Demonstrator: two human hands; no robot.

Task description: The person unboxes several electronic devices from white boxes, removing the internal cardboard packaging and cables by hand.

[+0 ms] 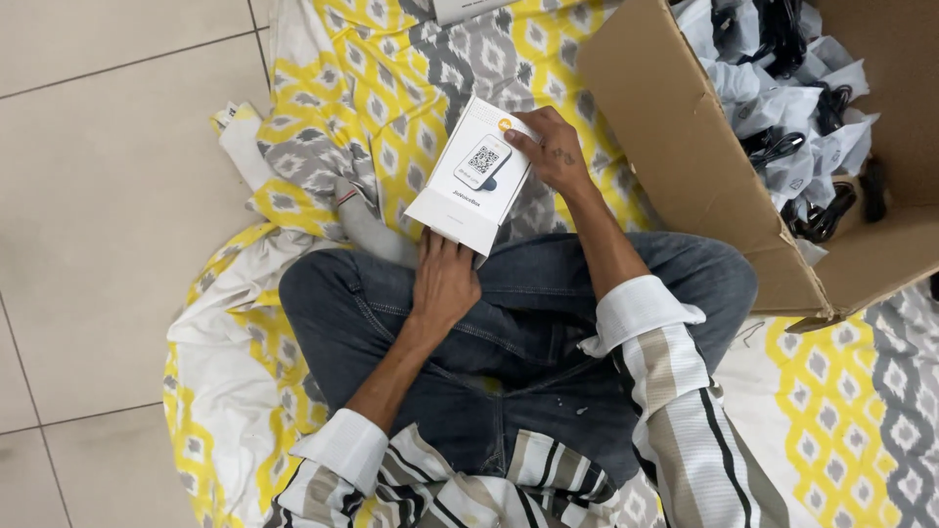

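sitting cross-legged on a yellow and grey sheet [391, 88], a small white box [473, 176] is held over the knees. its near end is gripped by the left hand [445, 279], and its far edge is pinched by the right hand [554, 147]. the box could be dropped if either grip gets loose, or bumped on the big cardboard box [685, 166] close by.
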